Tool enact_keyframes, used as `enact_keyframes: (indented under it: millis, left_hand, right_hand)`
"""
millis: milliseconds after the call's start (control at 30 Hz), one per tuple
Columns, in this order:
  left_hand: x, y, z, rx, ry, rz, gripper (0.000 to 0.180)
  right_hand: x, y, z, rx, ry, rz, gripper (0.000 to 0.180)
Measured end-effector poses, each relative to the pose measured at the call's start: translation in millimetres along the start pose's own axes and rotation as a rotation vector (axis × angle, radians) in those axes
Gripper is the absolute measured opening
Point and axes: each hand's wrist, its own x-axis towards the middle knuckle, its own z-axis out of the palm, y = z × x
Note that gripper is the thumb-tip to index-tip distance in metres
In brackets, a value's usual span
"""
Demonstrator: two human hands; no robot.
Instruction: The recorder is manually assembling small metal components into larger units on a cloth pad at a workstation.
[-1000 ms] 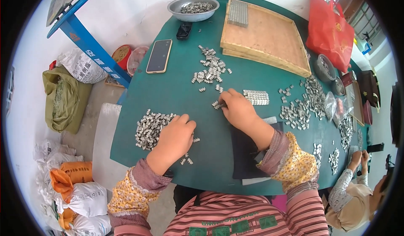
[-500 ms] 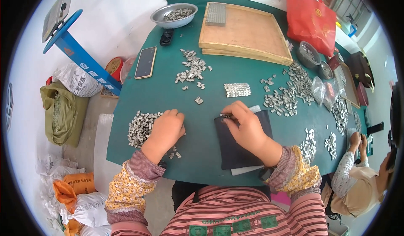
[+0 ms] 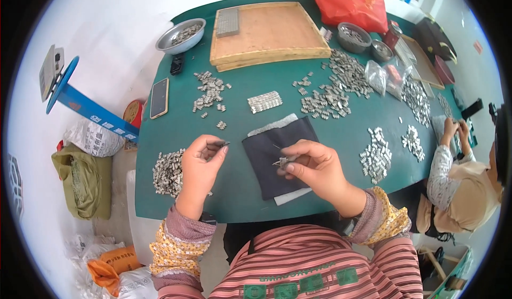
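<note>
My left hand (image 3: 201, 159) is raised beside a pile of small grey toothed metal pieces (image 3: 168, 173). Its thumb and fingertips pinch one small dark metal piece (image 3: 224, 144). Over a folded dark cloth (image 3: 266, 176), my right hand (image 3: 317, 165) is curled with a small metal piece (image 3: 281, 162) between thumb and fingers; thin points stick out from it. Pale grey cloth (image 3: 274, 124) shows from under the dark one. Beyond the cloth lies a block of pieces in neat rows (image 3: 265, 102). A loose piece (image 3: 221, 124) rests nearby.
Wooden trays (image 3: 272, 32), a metal bowl (image 3: 181, 36), a phone (image 3: 159, 98) and a red bag (image 3: 349, 3) occupy the green table's far part. More pieces (image 3: 375, 155) lie in heaps to the right. A co-worker (image 3: 461, 176) sits at the right end.
My left hand has come up from the pile with a small piece in its fingertips. My right hand has lifted off the cloth, its metal piece now showing. The whole view has swung right.
</note>
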Motion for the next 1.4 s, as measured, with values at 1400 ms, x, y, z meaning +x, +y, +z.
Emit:
enact_keyframes:
  millis: [1400]
  left_hand:
    - [29.6, -27.5, 109.4, -0.708, -0.241, -0.27, 0.019]
  right_hand:
    - [43.5, 46.3, -83.7, -0.217, 0.062, -0.32, 0.028]
